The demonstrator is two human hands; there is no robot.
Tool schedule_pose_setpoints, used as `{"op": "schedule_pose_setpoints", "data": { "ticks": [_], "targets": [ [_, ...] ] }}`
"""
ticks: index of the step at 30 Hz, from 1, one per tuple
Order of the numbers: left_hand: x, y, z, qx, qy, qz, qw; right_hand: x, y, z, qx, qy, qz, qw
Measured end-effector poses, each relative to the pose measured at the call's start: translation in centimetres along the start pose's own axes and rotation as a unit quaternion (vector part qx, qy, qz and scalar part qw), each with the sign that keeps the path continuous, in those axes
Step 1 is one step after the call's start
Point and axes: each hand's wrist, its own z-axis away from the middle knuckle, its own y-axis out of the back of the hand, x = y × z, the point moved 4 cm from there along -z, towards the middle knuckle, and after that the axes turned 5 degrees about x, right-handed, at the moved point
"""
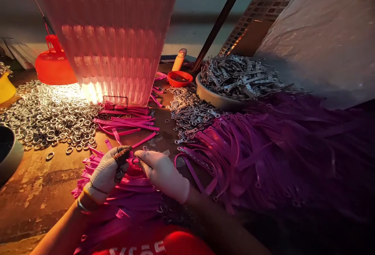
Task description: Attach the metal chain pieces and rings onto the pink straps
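Observation:
My left hand [109,173], in a knitted glove with dark fingertips, is closed around several small metal pieces and a pink strap end. My right hand [164,173], in a smooth white glove, pinches at the same spot, its fingertips almost meeting the left ones. Between them a bit of pink strap [134,161] and a dark ring show, partly hidden by the fingers. Beneath both hands lies a heap of pink straps [131,200]. Just beyond them, more pink straps [131,122] are laid across the table.
Metal rings [58,114] are piled at left under a red lamp [55,65]. A ribbed plastic sheet [111,44] hangs ahead. Metal clasps [190,108] lie right of centre, near a red bowl [180,84] and a heaped basin [216,100]. Purple straps [263,149] cover the right.

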Motion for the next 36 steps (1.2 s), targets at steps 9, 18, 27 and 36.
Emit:
{"op": "schedule_pose_setpoints", "data": {
  "ticks": [9, 18, 27, 36],
  "targets": [
    [-0.4, -0.4, 0.7, -0.006, -0.041, -0.079, 0.996, -0.9, -1.0, -0.1, 0.011, 0.017, 0.223, 0.975],
    [1.1, -1.5, 1.5, 0.016, -0.195, -0.247, 0.949, -0.3, -0.4, -0.7, 0.059, -0.021, 0.207, 0.976],
    [-0.8, -0.6, 0.9, -0.038, -0.103, -0.187, 0.976, -1.0, 0.6, -1.0, -0.134, 0.026, 0.282, 0.95],
    [-0.7, -0.4, 1.0, -0.04, -0.106, -0.184, 0.976, 0.3, -1.6, -0.3, -0.171, 0.174, 0.363, 0.899]
  ]
}}
